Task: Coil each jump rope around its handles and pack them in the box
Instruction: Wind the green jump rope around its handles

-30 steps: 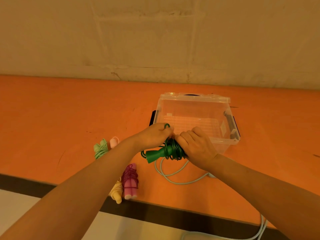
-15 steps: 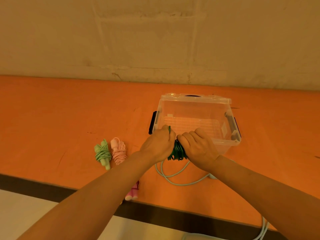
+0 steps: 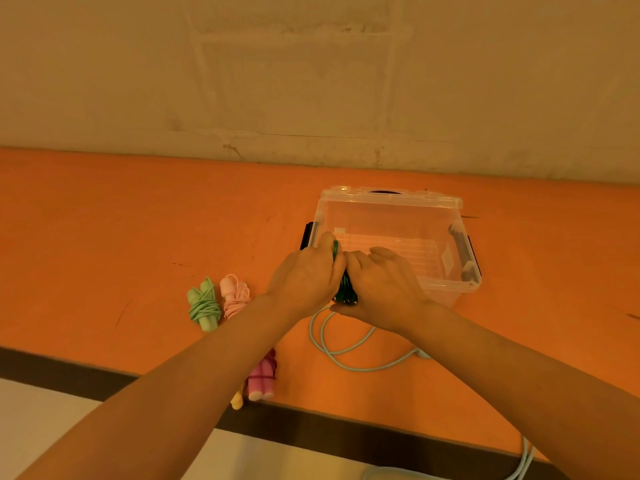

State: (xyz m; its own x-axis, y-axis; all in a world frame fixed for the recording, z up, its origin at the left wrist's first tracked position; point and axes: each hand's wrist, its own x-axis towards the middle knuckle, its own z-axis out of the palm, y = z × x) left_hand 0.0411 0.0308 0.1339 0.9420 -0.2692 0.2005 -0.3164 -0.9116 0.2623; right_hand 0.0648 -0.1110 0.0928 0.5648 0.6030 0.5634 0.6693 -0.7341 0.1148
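Observation:
My left hand (image 3: 306, 277) and my right hand (image 3: 382, 289) both grip a dark green jump rope (image 3: 344, 292) coiled round its handles, just in front of the clear plastic box (image 3: 450, 282). A short loop of green cord sticks up between my hands at the box's near wall. Most of the bundle is hidden by my fingers. Coiled on the table to the left lie a light green rope (image 3: 204, 306) and a pale pink rope (image 3: 235, 296). A magenta rope (image 3: 263, 379) and a yellow one (image 3: 237, 400) lie by the front edge, partly under my left forearm.
The open box stands on the orange table (image 3: 104, 237), with black latches at its sides. A loose pale blue rope (image 3: 346, 351) lies on the table below my hands and trails off the front edge at the right. A plain wall rises behind.
The green handle that stuck out below my left hand is now covered. Both hands have closed tighter together on the bundle and shifted slightly toward the box.

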